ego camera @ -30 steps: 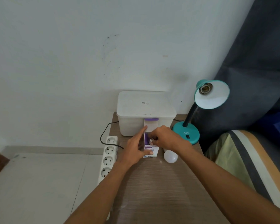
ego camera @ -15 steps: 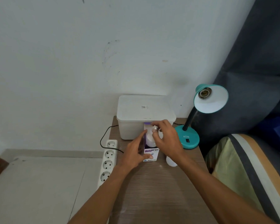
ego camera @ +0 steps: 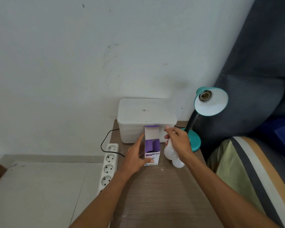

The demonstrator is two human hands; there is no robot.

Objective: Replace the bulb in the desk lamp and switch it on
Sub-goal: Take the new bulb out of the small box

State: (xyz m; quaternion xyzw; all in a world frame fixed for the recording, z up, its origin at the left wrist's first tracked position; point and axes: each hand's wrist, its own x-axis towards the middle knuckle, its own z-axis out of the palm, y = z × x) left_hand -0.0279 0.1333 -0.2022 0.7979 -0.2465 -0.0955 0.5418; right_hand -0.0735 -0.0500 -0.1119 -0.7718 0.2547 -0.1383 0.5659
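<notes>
The desk lamp [ego camera: 202, 111] stands at the far right of the wooden table [ego camera: 163, 195], its teal shade tipped toward the camera and its socket [ego camera: 205, 95] bare — so the old bulb is evidently already out. A white bulb [ego camera: 178, 163] lies on the table just right of the bulb box [ego camera: 152, 148], and by its place I take it for the removed one. The box stands upright with its top flap open and its purple inside empty. The left hand [ego camera: 136, 156] braces it, fingers spread along its left side and thumb pressed on its near face. The right hand [ego camera: 178, 143], just right of the box, is closed around the new bulb [ego camera: 169, 151], whose white globe shows below the fingers; its screw base is hidden in the grip. What is left, as I judge it: carry this bulb to the socket, screw it in, and press the switch on the lamp's base — too small here to make out.
</notes>
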